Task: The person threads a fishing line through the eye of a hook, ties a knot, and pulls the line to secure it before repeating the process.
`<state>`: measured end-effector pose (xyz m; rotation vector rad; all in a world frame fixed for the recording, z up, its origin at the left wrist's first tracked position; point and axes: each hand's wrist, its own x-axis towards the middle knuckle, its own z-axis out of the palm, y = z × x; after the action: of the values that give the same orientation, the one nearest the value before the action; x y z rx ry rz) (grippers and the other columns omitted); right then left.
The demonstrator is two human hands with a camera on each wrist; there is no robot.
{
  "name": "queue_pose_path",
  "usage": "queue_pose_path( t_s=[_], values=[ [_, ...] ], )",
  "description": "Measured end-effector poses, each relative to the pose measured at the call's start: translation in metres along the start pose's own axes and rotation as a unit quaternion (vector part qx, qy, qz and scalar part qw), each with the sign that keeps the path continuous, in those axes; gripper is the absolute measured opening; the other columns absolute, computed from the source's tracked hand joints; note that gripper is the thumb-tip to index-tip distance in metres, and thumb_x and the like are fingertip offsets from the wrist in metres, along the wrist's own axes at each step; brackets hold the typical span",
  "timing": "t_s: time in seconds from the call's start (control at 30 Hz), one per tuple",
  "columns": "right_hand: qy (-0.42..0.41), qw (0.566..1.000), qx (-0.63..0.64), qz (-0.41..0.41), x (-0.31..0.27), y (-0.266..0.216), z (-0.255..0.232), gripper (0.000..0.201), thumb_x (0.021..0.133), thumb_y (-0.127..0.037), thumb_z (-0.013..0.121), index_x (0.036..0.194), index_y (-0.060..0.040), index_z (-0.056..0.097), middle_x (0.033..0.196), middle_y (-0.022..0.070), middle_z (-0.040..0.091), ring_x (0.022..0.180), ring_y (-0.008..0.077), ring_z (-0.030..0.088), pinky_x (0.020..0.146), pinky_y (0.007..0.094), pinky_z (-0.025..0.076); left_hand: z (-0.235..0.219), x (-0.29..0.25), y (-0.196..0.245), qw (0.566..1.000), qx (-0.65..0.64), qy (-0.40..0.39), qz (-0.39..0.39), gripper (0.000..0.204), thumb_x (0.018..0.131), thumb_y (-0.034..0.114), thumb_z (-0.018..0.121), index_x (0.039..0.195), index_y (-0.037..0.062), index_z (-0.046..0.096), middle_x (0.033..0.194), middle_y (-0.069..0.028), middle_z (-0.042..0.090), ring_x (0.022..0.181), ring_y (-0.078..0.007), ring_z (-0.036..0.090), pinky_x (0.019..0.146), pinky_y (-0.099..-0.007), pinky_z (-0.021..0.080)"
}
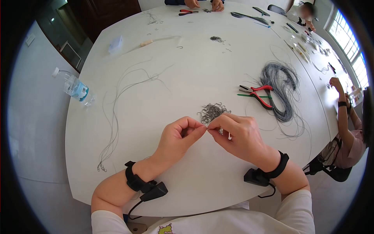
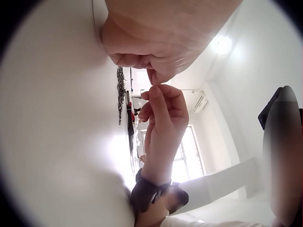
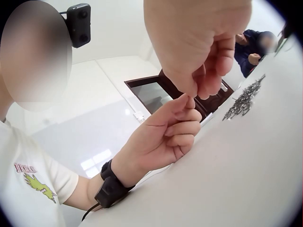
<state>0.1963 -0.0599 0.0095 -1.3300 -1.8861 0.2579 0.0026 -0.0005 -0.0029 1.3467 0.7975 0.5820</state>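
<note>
dark metal hooks (image 1: pixel 212 112) lie heaped just beyond our meeting fingertips, and we judge that they sit so close to keep each piece within easy reach on the white surface (image 1: pixel 175 93). our left hand (image 1: pixel 175 138) pinches with thumb and forefinger at a tiny piece (image 1: pixel 207 129), too small for us to name, and our right hand (image 1: pixel 243 136) pinches at it from the other side, its tips against the left ones, probably because so fine a thing needs steadying from both sides. the red-handled pliers (image 1: pixel 253 91) rest beside the grey bundle of line (image 1: pixel 283 113) on our right, seemingly parked out of our fingers' way, while loose strands (image 1: pixel 116 101) trail on our left

as for containers, we see a clear bottle (image 1: pixel 80 92) with a blue label and its cap on, near the left edge, and a small clear box (image 1: pixel 115 45) farther off; we cannot tell what either holds
</note>
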Motion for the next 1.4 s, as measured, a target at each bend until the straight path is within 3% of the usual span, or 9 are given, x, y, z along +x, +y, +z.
queue_pose_path(
  t_s=[1.0, 1.07, 1.1, 1.17, 1.2, 1.27, 1.3, 1.37, 1.4],
  values=[
    [-0.019, 0.999, 0.018, 0.026, 0.002, 0.002, -0.007, 0.012, 0.078, -0.004, 0.069, 0.077, -0.0100, 0.059, 0.067, 0.0016, 0.064, 0.054, 0.0173, 0.062, 0.048, 0.0285, 0.044, 0.001, 0.000, 0.004, 0.998, 0.049, 0.036, 0.025, 0.011, 0.094, 0.014, 0.067, 0.093, 0.0036, 0.064, 0.074, 0.0105, 0.045, 0.067, 0.0007, 0.036, 0.060, -0.0158, 0.032],
    [-0.091, 0.987, 0.092, 0.094, 0.004, 0.004, -0.009, 0.014, 0.083, -0.009, 0.069, 0.095, -0.0071, 0.061, 0.087, 0.0068, 0.070, 0.064, 0.0170, 0.067, 0.053, 0.0283, 0.049, 0.002, 0.000, 0.007, 0.994, 0.078, 0.062, 0.038, 0.013, 0.095, 0.017, 0.067, 0.093, 0.0041, 0.065, 0.073, 0.0105, 0.043, 0.066, 0.0002, 0.035, 0.059, -0.0167, 0.031],
    [-0.090, 0.987, 0.091, 0.093, 0.005, 0.002, -0.011, 0.014, 0.083, -0.009, 0.069, 0.095, -0.0071, 0.061, 0.087, 0.0068, 0.070, 0.064, 0.0170, 0.067, 0.053, 0.0283, 0.049, 0.003, 0.000, 0.008, 0.994, 0.080, 0.062, 0.040, 0.013, 0.095, 0.017, 0.067, 0.093, 0.0041, 0.065, 0.073, 0.0105, 0.043, 0.066, 0.0002, 0.035, 0.059, -0.0167, 0.031],
    [-0.197, 0.895, 0.321, 0.240, 0.007, -0.005, -0.013, 0.034, 0.090, -0.015, 0.068, 0.118, -0.0035, 0.055, 0.112, 0.0114, 0.066, 0.081, 0.0167, 0.069, 0.063, 0.0301, 0.055, 0.005, 0.000, 0.012, 0.997, 0.012, 0.039, 0.062, 0.015, 0.096, 0.019, 0.065, 0.094, 0.0041, 0.065, 0.073, 0.0100, 0.046, 0.065, -0.0001, 0.035, 0.058, -0.0171, 0.032],
    [-0.196, 0.895, 0.322, 0.238, 0.007, -0.007, -0.012, 0.034, 0.090, -0.015, 0.068, 0.118, -0.0035, 0.055, 0.112, 0.0114, 0.066, 0.081, 0.0167, 0.069, 0.063, 0.0301, 0.055, 0.008, -0.001, 0.016, 0.997, 0.014, 0.039, 0.063, 0.015, 0.096, 0.019, 0.065, 0.094, 0.0041, 0.065, 0.073, 0.0100, 0.046, 0.065, -0.0001, 0.035, 0.058, -0.0171, 0.032],
    [-0.288, 0.778, 0.493, 0.263, 0.007, -0.010, -0.009, 0.049, 0.096, -0.012, 0.061, 0.139, -0.0022, 0.039, 0.122, 0.0122, 0.060, 0.097, 0.0178, 0.068, 0.073, 0.0294, 0.056, 0.020, -0.002, 0.026, 0.997, -0.039, 0.026, 0.061, 0.017, 0.097, 0.021, 0.065, 0.095, 0.0040, 0.065, 0.074, 0.0089, 0.049, 0.065, -0.0001, 0.037, 0.058, -0.0176, 0.033],
    [-0.288, 0.778, 0.493, 0.263, 0.007, -0.011, -0.006, 0.049, 0.096, -0.012, 0.061, 0.139, -0.0022, 0.039, 0.122, 0.0122, 0.060, 0.097, 0.0178, 0.068, 0.073, 0.0294, 0.056, 0.024, -0.001, 0.028, 0.997, -0.039, 0.027, 0.060, 0.017, 0.097, 0.021, 0.065, 0.095, 0.0040, 0.065, 0.074, 0.0089, 0.049, 0.065, -0.0001, 0.037, 0.058, -0.0176, 0.033],
    [-0.325, 0.694, 0.578, 0.278, 0.003, -0.011, 0.002, 0.044, 0.096, -0.020, 0.064, 0.132, -0.0026, 0.047, 0.120, 0.0108, 0.060, 0.095, 0.0157, 0.066, 0.082, 0.0310, 0.057, 0.032, 0.001, 0.032, 0.995, -0.087, 0.025, 0.042, 0.016, 0.096, 0.020, 0.065, 0.096, 0.0035, 0.064, 0.074, 0.0080, 0.052, 0.065, 0.0000, 0.038, 0.058, -0.0181, 0.033],
    [-0.326, 0.695, 0.578, 0.276, 0.001, -0.009, 0.004, 0.044, 0.096, -0.020, 0.064, 0.132, -0.0026, 0.047, 0.120, 0.0108, 0.060, 0.095, 0.0157, 0.066, 0.082, 0.0310, 0.057, 0.033, 0.002, 0.035, 0.995, -0.085, 0.027, 0.044, 0.016, 0.096, 0.020, 0.065, 0.096, 0.0035, 0.064, 0.074, 0.0080, 0.052, 0.065, 0.0000, 0.038, 0.058, -0.0181, 0.033]
  ],
)
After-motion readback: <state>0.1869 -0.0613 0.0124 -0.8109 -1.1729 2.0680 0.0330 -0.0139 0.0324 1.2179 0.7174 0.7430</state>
